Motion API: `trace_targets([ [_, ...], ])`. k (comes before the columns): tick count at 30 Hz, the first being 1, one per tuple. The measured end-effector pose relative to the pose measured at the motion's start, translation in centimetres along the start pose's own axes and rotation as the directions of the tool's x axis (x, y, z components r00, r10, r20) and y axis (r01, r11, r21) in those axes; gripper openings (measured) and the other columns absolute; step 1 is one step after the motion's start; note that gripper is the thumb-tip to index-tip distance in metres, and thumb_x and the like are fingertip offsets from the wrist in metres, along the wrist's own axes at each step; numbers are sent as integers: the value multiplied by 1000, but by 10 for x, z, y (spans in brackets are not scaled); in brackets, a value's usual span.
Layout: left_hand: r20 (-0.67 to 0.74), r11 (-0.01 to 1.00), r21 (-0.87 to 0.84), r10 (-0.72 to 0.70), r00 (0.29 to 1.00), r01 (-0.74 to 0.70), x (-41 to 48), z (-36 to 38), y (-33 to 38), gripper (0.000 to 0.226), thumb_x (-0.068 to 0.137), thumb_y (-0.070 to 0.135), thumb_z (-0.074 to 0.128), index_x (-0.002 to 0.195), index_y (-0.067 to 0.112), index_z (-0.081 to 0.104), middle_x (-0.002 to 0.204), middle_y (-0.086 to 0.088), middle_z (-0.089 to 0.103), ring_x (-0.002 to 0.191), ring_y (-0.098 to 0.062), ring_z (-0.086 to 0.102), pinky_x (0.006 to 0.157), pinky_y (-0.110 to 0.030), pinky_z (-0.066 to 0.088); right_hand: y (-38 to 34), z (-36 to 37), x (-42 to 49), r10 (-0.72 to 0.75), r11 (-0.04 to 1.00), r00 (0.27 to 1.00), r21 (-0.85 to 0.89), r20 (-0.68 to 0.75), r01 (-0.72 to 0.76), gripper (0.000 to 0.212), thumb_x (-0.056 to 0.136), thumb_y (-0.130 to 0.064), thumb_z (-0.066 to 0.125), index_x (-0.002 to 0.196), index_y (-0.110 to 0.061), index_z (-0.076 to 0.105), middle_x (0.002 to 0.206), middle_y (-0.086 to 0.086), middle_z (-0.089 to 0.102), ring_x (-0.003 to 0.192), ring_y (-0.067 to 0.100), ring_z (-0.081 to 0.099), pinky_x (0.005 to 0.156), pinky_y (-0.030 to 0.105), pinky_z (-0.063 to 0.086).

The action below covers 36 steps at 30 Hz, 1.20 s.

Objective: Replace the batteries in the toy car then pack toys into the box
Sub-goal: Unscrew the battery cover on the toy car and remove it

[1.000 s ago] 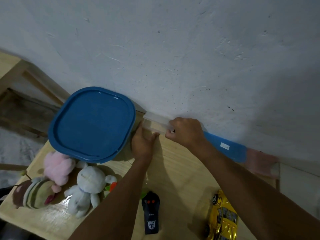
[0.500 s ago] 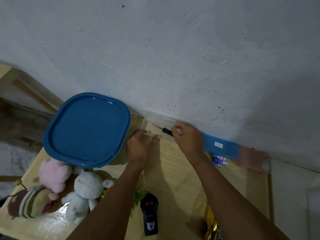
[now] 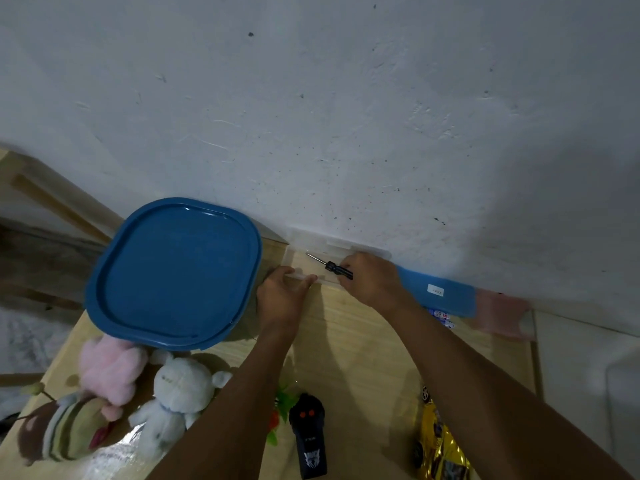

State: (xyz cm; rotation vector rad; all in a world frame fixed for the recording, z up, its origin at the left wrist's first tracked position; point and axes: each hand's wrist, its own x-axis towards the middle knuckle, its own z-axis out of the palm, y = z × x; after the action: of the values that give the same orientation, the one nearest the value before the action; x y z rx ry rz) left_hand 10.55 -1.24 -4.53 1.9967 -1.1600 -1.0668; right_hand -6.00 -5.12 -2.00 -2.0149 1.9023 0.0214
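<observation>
A clear plastic case [image 3: 294,252] lies open against the wall at the back of the wooden table [image 3: 363,344]. My left hand [image 3: 282,296] presses on its front edge. My right hand [image 3: 372,280] grips the black handle of a small screwdriver [image 3: 329,265] inside the case. The yellow toy car [image 3: 441,448] lies at the front right, partly under my right forearm. A black remote control [image 3: 308,434] lies at the front centre. Batteries [image 3: 440,315] lie beside a flat blue box [image 3: 440,294] at the wall.
A large box with a blue lid [image 3: 176,271] stands at the back left. Plush toys sit at the front left: a pink one [image 3: 109,367], a white one [image 3: 180,389] and a striped brown one [image 3: 59,431]. A pink item [image 3: 502,315] lies at the far right.
The clear case has been opened and the screwdriver has come into view, now gripped by my right hand. The camera has tilted, so the car sits lower in view.
</observation>
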Motion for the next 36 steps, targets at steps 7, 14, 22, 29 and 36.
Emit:
trace_targets([
  [7,35,999,40,12,999,-13,-2,-7,3,48,78,42,78,112,10,66,117,-7,65,107,-22,59,90,-30,46,1,-14,-11,-13,993,1000,115,-28,16,23,95,-34,49,106,-17,61,96,1,69,84,23,63,67,30,44],
  [14,99,997,74,-10,995,2,-3,-13,5,54,77,42,79,117,10,63,122,-9,63,111,-25,59,92,-36,49,0,-18,-12,40,992,999,121,-24,-37,28,97,-38,42,96,-17,61,84,-2,62,75,21,56,65,31,40],
  [22,132,996,89,4,991,-16,-2,-12,7,53,80,35,77,122,7,59,123,-14,62,110,-28,60,86,-33,49,4,-19,-19,85,980,996,184,-9,-82,29,93,-49,47,93,-25,64,84,-4,66,76,19,60,70,32,49],
  [29,116,993,108,43,992,-56,-32,-22,15,57,86,41,70,134,15,53,124,-13,63,111,-28,61,84,-28,49,10,-23,-76,143,871,990,474,8,-129,32,94,-53,51,95,-24,64,77,-7,62,71,13,59,61,30,43],
  [36,106,958,127,245,964,-257,-106,-23,14,47,90,44,62,128,15,59,124,-7,63,114,-23,56,88,-32,47,22,-26,-209,451,515,890,796,66,-319,20,98,-35,51,83,-23,56,63,-6,49,58,13,43,55,30,34],
])
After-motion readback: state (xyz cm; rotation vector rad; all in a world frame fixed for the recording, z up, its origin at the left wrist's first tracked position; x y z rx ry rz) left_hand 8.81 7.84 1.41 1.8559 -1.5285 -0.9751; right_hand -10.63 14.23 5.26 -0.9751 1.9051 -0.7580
